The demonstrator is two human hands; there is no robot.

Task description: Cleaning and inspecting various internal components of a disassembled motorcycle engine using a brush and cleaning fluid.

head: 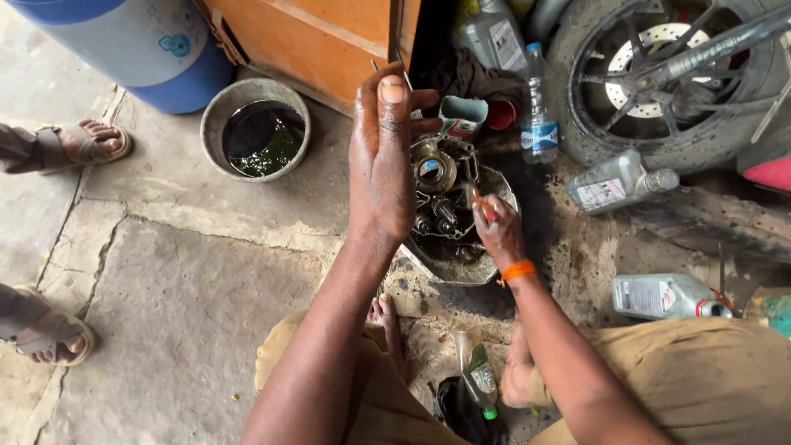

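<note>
The person squats over an engine crankcase half [445,210] that lies in a shallow metal basin [504,188] on the stained concrete floor [189,288], its gears and a round bearing seat facing up. The left hand [381,152] is raised above the case, fingers nearly straight, pinching a thin metal rod or wire [405,76] between thumb and fingertips. The right hand [497,227] rests low at the basin's right rim, closed around a small red-tipped tool [486,210] whose point reaches toward the gear cluster; what kind of tool it is cannot be made out. An orange thread band [519,270] circles that wrist. The work looks like cleaning or picking at the internals of the opened case, with the gears in place. Any move with the tool calls for a steady, light touch among the teeth, and the raised hand would need to come down clear of the right one. Around the basin stand a round tub of dark oil [257,132], a clear water bottle [538,115], grey oil bottles [618,180] and a motorcycle wheel [659,78]. Another person's sandalled foot [78,144] is at the far left, well apart.
</note>
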